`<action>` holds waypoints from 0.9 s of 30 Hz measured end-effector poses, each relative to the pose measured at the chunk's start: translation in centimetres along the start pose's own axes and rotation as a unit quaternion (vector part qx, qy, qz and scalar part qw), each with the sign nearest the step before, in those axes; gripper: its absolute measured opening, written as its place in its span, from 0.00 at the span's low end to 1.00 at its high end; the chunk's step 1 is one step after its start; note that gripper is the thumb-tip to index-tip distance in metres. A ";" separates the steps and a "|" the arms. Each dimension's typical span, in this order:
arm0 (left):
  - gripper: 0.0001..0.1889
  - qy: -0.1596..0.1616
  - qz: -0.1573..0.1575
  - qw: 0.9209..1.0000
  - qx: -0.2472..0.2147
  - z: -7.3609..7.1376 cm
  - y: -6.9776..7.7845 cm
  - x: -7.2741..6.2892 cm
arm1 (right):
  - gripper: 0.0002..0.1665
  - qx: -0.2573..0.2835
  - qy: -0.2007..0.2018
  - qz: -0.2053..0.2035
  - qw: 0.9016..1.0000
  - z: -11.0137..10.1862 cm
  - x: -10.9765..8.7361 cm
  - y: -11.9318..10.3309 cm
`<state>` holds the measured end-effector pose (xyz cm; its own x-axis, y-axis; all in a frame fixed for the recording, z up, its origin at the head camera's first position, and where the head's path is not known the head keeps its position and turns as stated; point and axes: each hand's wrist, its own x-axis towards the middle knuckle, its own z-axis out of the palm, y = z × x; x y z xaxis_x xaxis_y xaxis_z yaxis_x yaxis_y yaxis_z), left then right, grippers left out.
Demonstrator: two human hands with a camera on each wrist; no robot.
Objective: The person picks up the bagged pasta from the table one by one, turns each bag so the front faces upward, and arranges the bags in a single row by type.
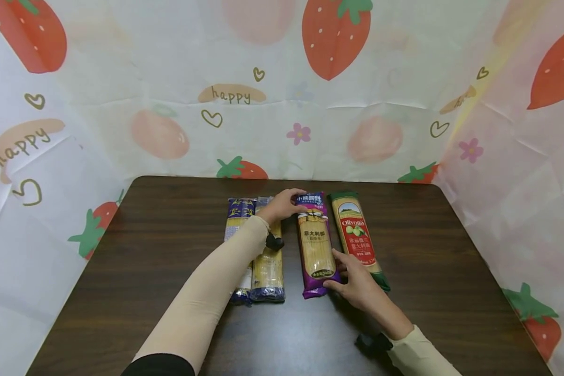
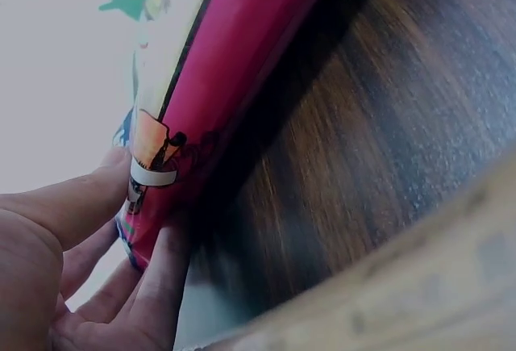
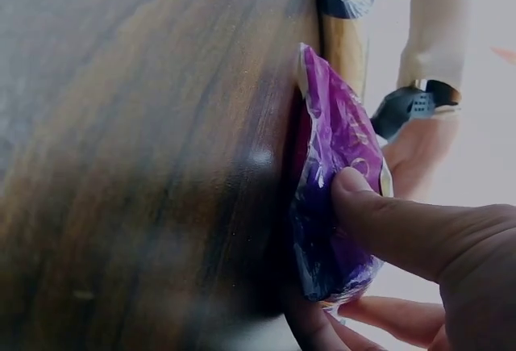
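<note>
A purple spaghetti packet with a clear middle lies between my hands on the dark wooden table. My left hand holds its far end; in the left wrist view the thumb is on one face and fingers come around the other. At the near right corner, my right hand pinches the purple wrapper, thumb on top and fingers partly hidden beneath. Close by on the right is a green and red Olivoila pasta packet, partly covered by the right hand.
Two blue-ended pasta packets, one at the left and one beside it, lie side by side under the left forearm. The table is bordered by a strawberry-printed white cloth at the back and sides.
</note>
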<state>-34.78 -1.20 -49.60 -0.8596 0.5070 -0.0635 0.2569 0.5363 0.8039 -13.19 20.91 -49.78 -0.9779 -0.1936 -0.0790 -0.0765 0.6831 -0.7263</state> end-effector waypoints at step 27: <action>0.26 0.018 -0.008 1.000 0.023 -4.1 -1.3 -3.6 | 0.51 -0.097 0.055 -0.072 0.991 1.6 -0.7 -2.8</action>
<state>-33.80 -6.49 -47.98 -0.8792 0.4734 -0.0538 0.2626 0.5758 0.7743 -11.97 18.05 -48.80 -0.9685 -0.2288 0.0984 -0.2427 0.7780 -0.5795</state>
